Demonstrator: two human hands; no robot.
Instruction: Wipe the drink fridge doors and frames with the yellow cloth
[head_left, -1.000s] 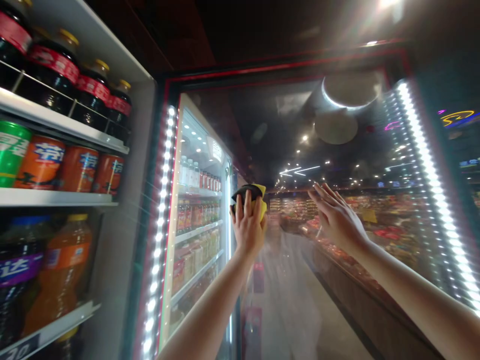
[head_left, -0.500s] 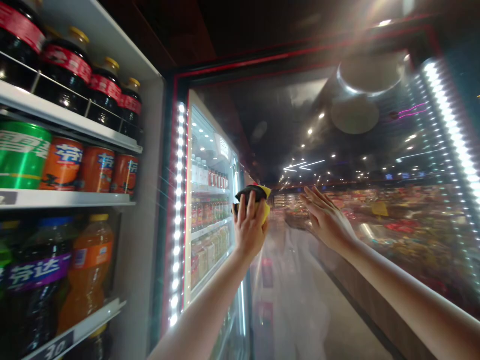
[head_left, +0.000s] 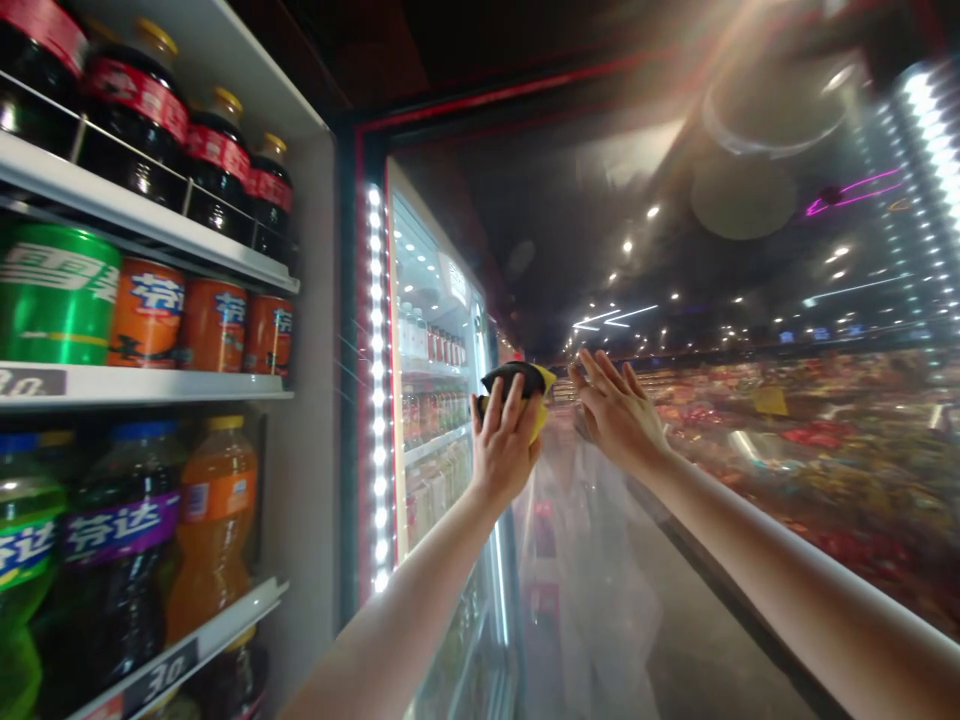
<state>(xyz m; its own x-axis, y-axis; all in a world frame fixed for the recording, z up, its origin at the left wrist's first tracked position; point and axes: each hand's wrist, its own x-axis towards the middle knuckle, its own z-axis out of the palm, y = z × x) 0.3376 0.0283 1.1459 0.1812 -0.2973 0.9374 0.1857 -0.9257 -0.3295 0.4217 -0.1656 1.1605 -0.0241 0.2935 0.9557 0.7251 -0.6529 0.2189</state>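
Note:
My left hand (head_left: pixel 506 445) is pressed round a black and yellow cloth (head_left: pixel 521 382), holding it against the glass door (head_left: pixel 592 240) of a drinks fridge. To its right, my right hand (head_left: pixel 619 415) is raised at the same glass with its fingers apart and nothing in it. A small gap separates the two hands. The cloth bunches above and to the right of my left fingers.
At the left, fridge shelves (head_left: pixel 150 385) hold dark bottles, green and orange cans and soda bottles. A strip of lights (head_left: pixel 379 400) runs down the door frame. Through the glass show another lit fridge (head_left: pixel 435 350) and blurred goods (head_left: pixel 825 450).
My right hand has moved left, closer to my left hand. My left hand has shifted very slightly right with the cloth. The view has turned a little, showing more of the lower left bottles.

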